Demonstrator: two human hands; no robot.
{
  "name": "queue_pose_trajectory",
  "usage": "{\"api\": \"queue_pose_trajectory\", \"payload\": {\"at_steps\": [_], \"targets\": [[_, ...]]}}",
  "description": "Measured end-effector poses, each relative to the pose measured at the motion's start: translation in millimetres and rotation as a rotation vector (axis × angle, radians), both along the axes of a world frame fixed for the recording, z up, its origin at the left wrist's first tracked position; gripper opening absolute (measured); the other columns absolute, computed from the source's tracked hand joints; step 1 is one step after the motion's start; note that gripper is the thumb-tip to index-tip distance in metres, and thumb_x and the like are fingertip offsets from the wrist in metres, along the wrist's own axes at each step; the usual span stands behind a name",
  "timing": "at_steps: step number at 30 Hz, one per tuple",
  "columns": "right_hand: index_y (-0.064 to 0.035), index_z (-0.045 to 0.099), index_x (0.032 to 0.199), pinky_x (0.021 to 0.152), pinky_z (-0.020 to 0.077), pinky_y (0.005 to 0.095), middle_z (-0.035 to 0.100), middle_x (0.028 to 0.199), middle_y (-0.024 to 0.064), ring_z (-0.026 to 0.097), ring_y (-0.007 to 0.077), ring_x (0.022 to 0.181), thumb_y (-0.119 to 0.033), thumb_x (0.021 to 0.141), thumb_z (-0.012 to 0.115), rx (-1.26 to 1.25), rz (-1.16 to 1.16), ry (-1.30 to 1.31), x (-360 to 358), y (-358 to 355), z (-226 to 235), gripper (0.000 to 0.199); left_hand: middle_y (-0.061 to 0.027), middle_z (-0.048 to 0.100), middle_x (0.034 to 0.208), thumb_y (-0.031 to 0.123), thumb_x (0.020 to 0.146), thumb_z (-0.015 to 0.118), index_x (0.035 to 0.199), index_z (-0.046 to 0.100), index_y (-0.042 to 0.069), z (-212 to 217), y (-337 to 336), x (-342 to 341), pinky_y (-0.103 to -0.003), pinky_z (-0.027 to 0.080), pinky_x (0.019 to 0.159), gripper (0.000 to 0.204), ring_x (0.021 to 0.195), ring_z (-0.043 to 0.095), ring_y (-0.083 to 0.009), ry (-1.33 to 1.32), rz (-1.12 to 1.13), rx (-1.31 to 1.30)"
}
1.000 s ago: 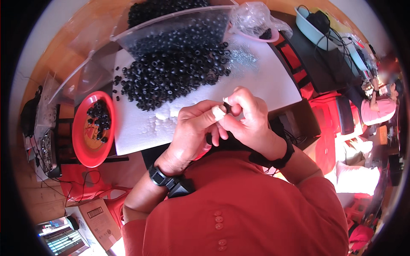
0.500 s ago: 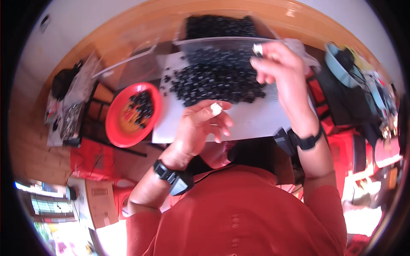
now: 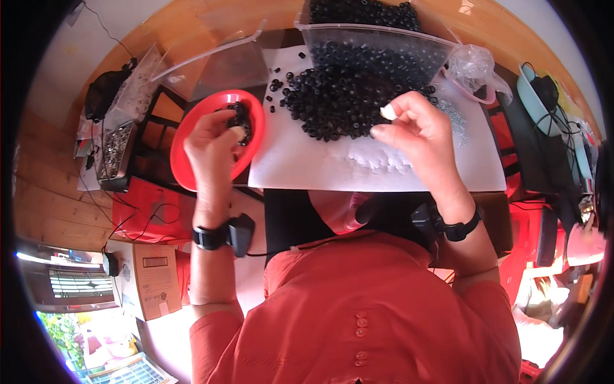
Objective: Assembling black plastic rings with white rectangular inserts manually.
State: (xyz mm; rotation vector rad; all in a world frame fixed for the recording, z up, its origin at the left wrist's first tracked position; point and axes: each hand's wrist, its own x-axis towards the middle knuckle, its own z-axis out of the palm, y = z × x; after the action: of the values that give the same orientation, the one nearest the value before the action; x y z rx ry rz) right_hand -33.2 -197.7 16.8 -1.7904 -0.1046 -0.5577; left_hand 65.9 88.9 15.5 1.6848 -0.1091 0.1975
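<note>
My left hand (image 3: 213,146) reaches over a red bowl (image 3: 184,168) at the left. Its pale-tipped fingers pinch a small black part at the little heap of black parts (image 3: 242,115) in the bowl. My right hand (image 3: 419,134) hovers at the right edge of a big pile of black rings (image 3: 342,96) lying on a white sheet (image 3: 384,179). Its fingers are curled, with a pale tip (image 3: 388,112) on top. Whether they hold a ring is hidden. A clear bin (image 3: 377,40) full of the same black rings stands behind the pile.
Small clear bits (image 3: 384,160) lie on the sheet near me. A crumpled plastic bag (image 3: 473,64) sits at the right and a clear lid (image 3: 217,61) at the back left. A tray of metal parts (image 3: 115,147) and a cardboard box (image 3: 150,278) stand further left, and cables (image 3: 543,89) lie right.
My left hand has gone left from the sheet to the red bowl. My right hand has come down from the bin's rim to the pile's right edge.
</note>
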Motion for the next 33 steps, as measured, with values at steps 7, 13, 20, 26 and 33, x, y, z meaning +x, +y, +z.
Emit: {"api": "queue_pose_trajectory", "payload": {"at_steps": [7, 13, 20, 26, 33], "targets": [[-0.0065, 0.059, 0.084, 0.052, 0.0397, 0.0192, 0.058, 0.073, -0.0044, 0.051, 0.0012, 0.062, 0.004, 0.080, 0.073, 0.103, -0.258, 0.039, -40, -68, -13, 0.018, -0.0094, 0.063, 0.090, 0.005, 0.074, 0.073, 0.103, 0.069, 0.000, -22, -1, 29, -0.028, 0.051, 0.066, 0.030, 0.078, 0.061, -0.0151, -0.216, 0.082, 0.485], [-0.0040, 0.061, 0.100, 0.048, 0.0427, 0.0215, 0.057, 0.074, -0.0026, 0.054, 0.0043, 0.059, 0.004, 0.076, 0.077, 0.351, -0.472, -0.207, -57, -119, -38, 0.030, -0.0029, 0.063, 0.082, 0.005, 0.087, 0.063, 0.098, 0.066, -0.002, -12, -38, -19, -0.025, 0.043, 0.064, 0.013, 0.071, 0.054, -0.0101, -0.377, -0.194, 0.463], [0.0082, 0.031, 0.143, 0.046, 0.0413, 0.0218, 0.066, 0.081, 0.0098, 0.060, 0.0135, 0.054, -0.006, 0.078, 0.070, 0.186, -1.118, -0.215, -174, -214, 49, 0.077, -0.0052, 0.056, 0.079, -0.006, 0.076, 0.059, 0.094, 0.065, -0.001, -26, -111, -42, -0.026, 0.039, 0.059, 0.019, 0.066, 0.052, -0.0136, -0.464, -0.475, 0.486], [0.0063, 0.023, 0.147, 0.044, 0.0393, 0.0232, 0.067, 0.083, 0.0139, 0.062, 0.0197, 0.053, -0.004, 0.084, 0.069, 0.469, -1.201, -0.458, -227, -262, 56, 0.078, -0.0109, 0.053, 0.080, -0.008, 0.074, 0.058, 0.096, 0.064, -0.004, -29, -119, -40, -0.033, 0.042, 0.062, 0.022, 0.070, 0.051, -0.0210, -0.568, -0.437, 0.623], [0.0050, 0.025, 0.147, 0.042, 0.0374, 0.0236, 0.067, 0.082, 0.0145, 0.064, 0.0204, 0.054, -0.004, 0.085, 0.069, 0.533, -1.195, -0.567, -254, -299, 71, 0.076, -0.0140, 0.053, 0.085, -0.009, 0.073, 0.060, 0.097, 0.061, -0.005, -42, -120, -33, -0.039, 0.045, 0.066, 0.024, 0.074, 0.054, -0.0282, -0.604, -0.352, 0.682]]}}
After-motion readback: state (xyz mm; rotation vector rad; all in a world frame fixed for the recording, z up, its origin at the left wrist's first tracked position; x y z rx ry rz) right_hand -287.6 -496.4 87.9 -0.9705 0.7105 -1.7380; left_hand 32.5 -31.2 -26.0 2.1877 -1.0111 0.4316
